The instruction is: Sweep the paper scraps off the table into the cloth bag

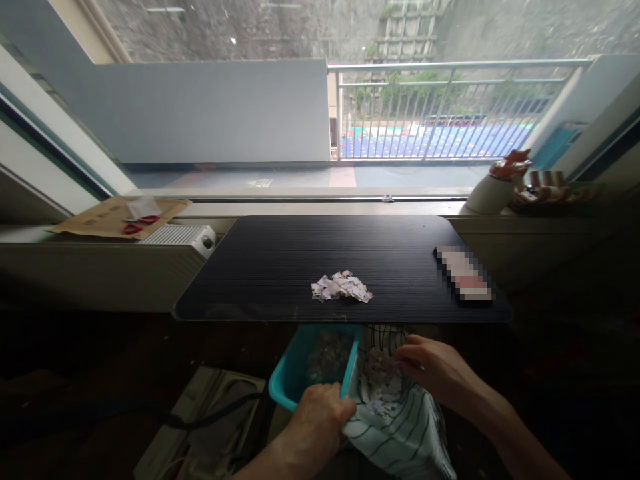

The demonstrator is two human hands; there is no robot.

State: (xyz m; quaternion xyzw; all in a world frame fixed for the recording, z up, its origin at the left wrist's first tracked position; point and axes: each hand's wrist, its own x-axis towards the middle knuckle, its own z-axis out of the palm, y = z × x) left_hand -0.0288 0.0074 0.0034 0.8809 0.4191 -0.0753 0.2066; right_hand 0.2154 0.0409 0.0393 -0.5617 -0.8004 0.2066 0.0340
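Note:
Below the near edge of a black ribbed table (280, 267), my left hand (317, 417) is closed on the rim of a teal plastic bin (295, 383) that holds paper scraps. My right hand (433, 370) reaches into a pile of small paper pieces (380, 387) lying on a green-striped white cloth (400, 433) in my lap, fingers curled among the scraps. A small heap of cut paper pieces (341, 287) sits on the table near its front edge.
A pixelated flat card (463, 273) lies at the table's right. Red scissors (140, 223) rest on a brown envelope (100, 217) on the left sill beside a white radiator (185, 237). A white pot with ornaments (495, 190) stands at the right sill. A dark cable (210, 413) runs below.

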